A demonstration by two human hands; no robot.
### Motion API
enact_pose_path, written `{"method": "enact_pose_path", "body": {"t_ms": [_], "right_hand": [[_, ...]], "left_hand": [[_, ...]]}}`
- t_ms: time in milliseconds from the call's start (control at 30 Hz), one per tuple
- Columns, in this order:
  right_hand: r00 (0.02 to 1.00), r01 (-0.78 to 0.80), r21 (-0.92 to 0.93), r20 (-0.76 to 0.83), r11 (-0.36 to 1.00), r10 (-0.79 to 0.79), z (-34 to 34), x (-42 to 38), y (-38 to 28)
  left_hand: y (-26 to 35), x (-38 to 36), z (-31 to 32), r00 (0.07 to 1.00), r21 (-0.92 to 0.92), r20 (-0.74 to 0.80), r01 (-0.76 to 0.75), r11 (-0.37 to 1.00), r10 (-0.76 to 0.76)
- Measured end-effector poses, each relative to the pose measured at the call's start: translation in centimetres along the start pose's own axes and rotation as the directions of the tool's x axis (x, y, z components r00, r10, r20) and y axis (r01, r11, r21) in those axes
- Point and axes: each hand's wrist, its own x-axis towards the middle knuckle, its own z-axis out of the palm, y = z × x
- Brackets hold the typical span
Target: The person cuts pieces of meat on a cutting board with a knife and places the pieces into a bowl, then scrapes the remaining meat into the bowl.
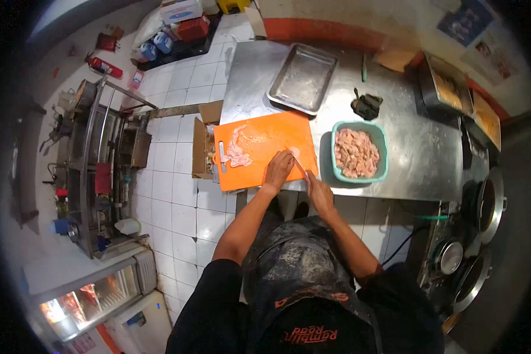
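Observation:
An orange cutting board (271,133) lies on the steel table, with pale raw meat strips (237,154) on its left part. My right hand (320,193) is closed on a knife (300,167) at the board's right front edge. The blade points up and left, toward a small pale piece of meat (294,151). Beside that piece, my left hand (280,167) rests on the board with its fingers bent together; what lies under the fingertips is hidden. Right of the board, a teal tub (385,154) holds many cut meat pieces (355,152).
A metal tray (302,79) sits behind the board on the steel table (413,159). A dark crumpled bag (366,105) and a green-handled tool (364,69) lie farther back. Metal containers (445,85) stand at the right rear, pots (488,203) at far right.

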Motion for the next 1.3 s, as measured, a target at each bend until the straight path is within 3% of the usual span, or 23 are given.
{"method": "enact_pose_path", "body": {"t_ms": [67,200,267,400,600,700,800,833,900,1000,1300], "right_hand": [[0.995,0.033,0.037,-0.091,0.999,-0.029,0.5,0.0,0.2],[0.997,-0.011,0.031,-0.073,0.999,0.013,-0.5,-2.8,1.1],[0.999,-0.035,-0.016,-0.042,0.999,0.034,-0.8,-3.0,0.7],[0.993,0.026,0.054,-0.118,0.998,-0.019,1.1,-0.3,0.2],[0.997,-0.072,0.045,-0.005,0.996,0.072,-1.9,-6.0,2.5],[0.989,-0.121,0.082,0.097,0.989,0.113,-3.6,-5.2,2.2],[0.991,-0.121,0.13,0.078,0.984,0.112,-4.0,-4.8,0.4],[0.991,-0.118,0.125,0.082,0.985,0.108,-3.4,-4.6,-0.2],[0.999,0.036,0.22,-0.029,0.975,-0.03,-1.7,-3.9,-1.1],[0.997,0.067,0.182,0.034,0.981,-0.075,0.7,-3.5,-1.4],[0.999,0.033,0.104,-0.004,0.994,-0.033,3.0,-3.2,-2.6]], "left_hand": [[-0.2,0.1,0.0,0.997,-0.006,-0.07,-0.046,0.999,0.046],[-0.4,-0.2,0.1,1.0,-0.038,-0.009,-0.029,0.999,0.028],[-0.4,-0.4,-0.1,0.995,0.098,0.011,-0.096,0.991,0.095],[0.1,-1.2,-1.0,0.996,0.062,0.047,-0.081,0.995,0.079],[-0.5,-1.2,-1.3,0.997,-0.007,0.062,-0.045,0.999,0.045],[-0.5,-1.5,-2.7,0.996,-0.056,-0.017,-0.085,0.995,0.084],[-1.6,-2.7,-3.5,0.998,-0.07,0.014,-0.062,0.996,0.063],[-1.7,-2.8,-3.7,0.998,-0.095,0.018,-0.052,0.994,0.054],[-1.8,-2.5,-4.1,0.999,-0.123,0.017,-0.041,0.992,0.044],[-1.5,-2.5,-4.0,0.999,-0.143,0.003,-0.042,0.989,0.043],[-2.0,-2.2,-3.5,0.999,-0.16,0.014,-0.029,0.987,0.032]]}}
